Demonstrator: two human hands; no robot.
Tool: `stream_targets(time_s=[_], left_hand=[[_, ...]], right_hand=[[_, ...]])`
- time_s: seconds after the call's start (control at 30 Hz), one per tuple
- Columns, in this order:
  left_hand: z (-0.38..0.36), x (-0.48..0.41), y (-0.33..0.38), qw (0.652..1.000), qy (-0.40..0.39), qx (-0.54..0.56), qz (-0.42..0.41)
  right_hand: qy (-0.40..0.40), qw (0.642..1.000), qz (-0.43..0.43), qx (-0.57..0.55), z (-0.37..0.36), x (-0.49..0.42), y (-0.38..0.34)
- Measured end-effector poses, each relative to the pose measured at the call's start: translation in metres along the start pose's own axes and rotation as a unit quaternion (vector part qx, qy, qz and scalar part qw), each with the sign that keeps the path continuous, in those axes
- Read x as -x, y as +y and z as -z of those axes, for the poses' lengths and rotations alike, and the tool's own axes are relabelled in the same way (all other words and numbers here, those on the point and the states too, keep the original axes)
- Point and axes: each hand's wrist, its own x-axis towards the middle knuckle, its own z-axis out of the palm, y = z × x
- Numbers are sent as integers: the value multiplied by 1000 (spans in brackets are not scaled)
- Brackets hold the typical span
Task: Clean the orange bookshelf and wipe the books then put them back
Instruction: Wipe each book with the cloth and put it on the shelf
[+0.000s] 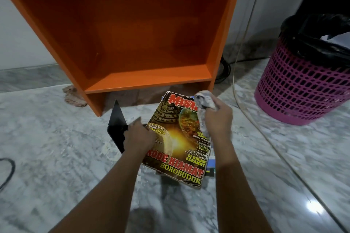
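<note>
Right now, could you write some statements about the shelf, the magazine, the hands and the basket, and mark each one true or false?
1. Books stand inside the orange bookshelf. False: its open compartment shows no books.
2. The right hand holds a cloth. True.
3. The left hand is at the left edge of the magazine. True.
4. The pink basket stands to the left of the bookshelf. False: it stands to the right of it.
5. A black bag lines the pink basket. True.
</note>
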Motion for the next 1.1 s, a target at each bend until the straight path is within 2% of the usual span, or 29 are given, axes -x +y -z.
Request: stream_targets(time_s=[0.07, 0.2, 0.27, 0.33, 0.43, 0.57, 0.67, 0.77, 0.8, 0.87, 0.97, 1.03, 1.1], left_hand=[[5, -2, -10, 997, -49, 52, 12], [12, -7, -17, 992, -93, 87, 7], [11, -7, -21, 986, -130, 102, 8], [9, -7, -26, 982, -148, 120, 9], [9, -6, -29, 970, -168, 172, 20], [10, -8, -25, 964, -185, 188, 20], [12, -7, -27, 961, -194, 194, 25], [14, -5, -29, 957, -205, 201, 30], [14, -5, -29, 956, -208, 205, 31], [15, -2, -28, 949, -218, 224, 37], [12, 0, -27, 938, -232, 255, 47], [11, 2, -27, 934, -233, 267, 52], [10, 2, -28, 933, -232, 271, 52]], right_hand=[[-35, 998, 29, 42, -26, 6, 0], [-150, 977, 96, 113, -86, 23, 7], [-199, 933, 187, 236, -110, 28, 14], [-210, 887, 255, 323, -119, 24, 18], [-176, 882, 257, 354, -121, -4, 23], [-63, 937, 138, 313, -87, -53, 26], [-2, 946, 86, 313, -46, -76, 31], [87, 967, 5, 241, -16, -84, 37], [118, 962, 8, 245, -9, -82, 37], [136, 947, 74, 280, -8, -67, 34], [70, 951, 164, 253, -38, -28, 18], [-44, 950, 175, 256, -70, -1, 11], [-147, 913, 218, 313, -94, 21, 16]])
